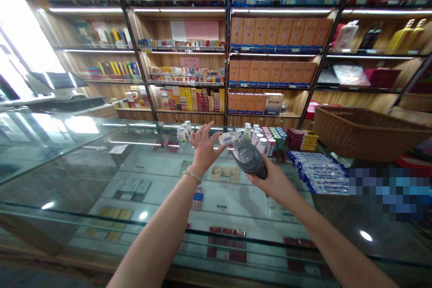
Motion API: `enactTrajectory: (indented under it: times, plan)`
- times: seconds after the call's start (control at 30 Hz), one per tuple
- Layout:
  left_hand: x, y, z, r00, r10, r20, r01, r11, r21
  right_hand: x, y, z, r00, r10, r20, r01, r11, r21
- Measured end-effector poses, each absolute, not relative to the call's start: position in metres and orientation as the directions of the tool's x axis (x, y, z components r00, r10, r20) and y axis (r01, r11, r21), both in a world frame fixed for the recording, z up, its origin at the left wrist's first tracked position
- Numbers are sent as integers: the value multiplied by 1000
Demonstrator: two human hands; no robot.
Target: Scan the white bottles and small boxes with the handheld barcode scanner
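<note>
My left hand (205, 146) has a small white bottle (228, 138) pinched at its thumb, tipped on its side with a printed label showing; the other fingers are spread. My right hand (270, 174) grips a dark grey barcode scanner (249, 157), its head close to the bottle's label. Similar small bottles (262, 145) stand in a group just beyond the scanner, with pink and green ones beside them. A few more white bottles (182, 133) are on the glass counter (162, 162) past my left hand.
Right of the bottles lie stacked red and yellow packs (301, 139) and blue-and-white packets (319, 172). A wicker basket (367, 137) sits at the right. Boxed goods fill the wall shelves (189, 110) behind, and a monitor (56, 82) stands at the left.
</note>
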State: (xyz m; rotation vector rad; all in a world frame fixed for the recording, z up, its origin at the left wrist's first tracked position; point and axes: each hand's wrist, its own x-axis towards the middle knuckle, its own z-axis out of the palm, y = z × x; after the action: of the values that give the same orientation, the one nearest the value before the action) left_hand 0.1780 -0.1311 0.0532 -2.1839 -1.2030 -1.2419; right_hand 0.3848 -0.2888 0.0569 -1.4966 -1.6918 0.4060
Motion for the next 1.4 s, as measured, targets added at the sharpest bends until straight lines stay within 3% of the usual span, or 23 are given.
enactTrajectory:
  times: [0.23,0.57,0.7,0.9,1.4]
  plan:
    - [178,-131,53,250,493,833,805,-584,104,382,-291,65,133,948,288,910,-1,-416]
    - [178,-129,53,253,501,827,796,-594,116,382,-286,65,99,956,276,981,-47,-188]
    - [178,-128,53,252,500,828,794,-596,119,381,-283,59,69,955,288,984,-17,-178]
    - [179,-128,51,253,499,829,791,-600,120,380,-275,43,-30,908,418,983,102,-152]
    - [180,-130,51,262,520,813,776,-614,143,380,-270,25,-73,944,321,982,123,-140]
